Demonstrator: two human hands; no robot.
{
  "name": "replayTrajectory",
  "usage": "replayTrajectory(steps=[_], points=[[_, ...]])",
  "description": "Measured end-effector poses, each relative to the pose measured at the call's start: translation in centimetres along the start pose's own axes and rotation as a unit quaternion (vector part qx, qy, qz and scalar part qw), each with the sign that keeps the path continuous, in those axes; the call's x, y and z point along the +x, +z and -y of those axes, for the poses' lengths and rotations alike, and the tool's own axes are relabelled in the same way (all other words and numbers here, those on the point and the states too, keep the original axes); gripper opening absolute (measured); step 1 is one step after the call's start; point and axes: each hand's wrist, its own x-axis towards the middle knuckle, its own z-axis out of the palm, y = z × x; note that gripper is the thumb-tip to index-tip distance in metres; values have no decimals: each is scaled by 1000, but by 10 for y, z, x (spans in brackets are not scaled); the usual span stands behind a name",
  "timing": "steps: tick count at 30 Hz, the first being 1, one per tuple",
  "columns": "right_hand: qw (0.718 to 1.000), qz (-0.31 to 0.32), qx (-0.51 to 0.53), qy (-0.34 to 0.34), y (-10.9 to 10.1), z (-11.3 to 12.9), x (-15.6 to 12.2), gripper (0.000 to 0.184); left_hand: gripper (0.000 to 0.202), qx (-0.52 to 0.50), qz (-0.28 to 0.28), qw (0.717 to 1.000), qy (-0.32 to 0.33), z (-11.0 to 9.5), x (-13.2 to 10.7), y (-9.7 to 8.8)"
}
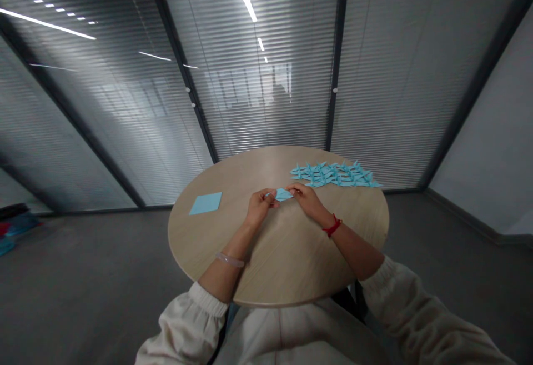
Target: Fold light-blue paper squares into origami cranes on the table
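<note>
Pinching blue paper piece [284, 194] with left hand [260, 205], right hand [307, 197]; mid-fold, I judge; next crease needs edges aligned.

Both hands, left hand [260, 205] and right hand [307, 198], on folded blue paper [283, 194].

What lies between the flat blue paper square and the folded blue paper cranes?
Head view: left hand and right hand pinching a small folded blue paper.
</note>
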Motion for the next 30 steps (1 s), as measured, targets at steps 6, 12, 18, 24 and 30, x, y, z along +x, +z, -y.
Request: replayTrajectory(steps=[6, 12, 18, 24, 30], points=[[999, -43, 5, -1, 0, 6, -1, 24, 54, -28, 19, 999, -1, -1, 0, 1], [999, -33, -15, -34, 0, 15, -3, 20, 53, -39, 38, 999, 0, -2, -3, 4], [996, -45, -55, -58, 0, 16, -3, 18, 51, -31, 23, 999, -16, -5, -4, 6], [990, -55, -78, -102, 0, 21, -4, 17, 47, -34, 10, 999, -19, -5, -4, 6], [988, -67, -87, -113, -1, 26, -4, 18, 45, -46, -15, 999, -19, -7, -5, 7]])
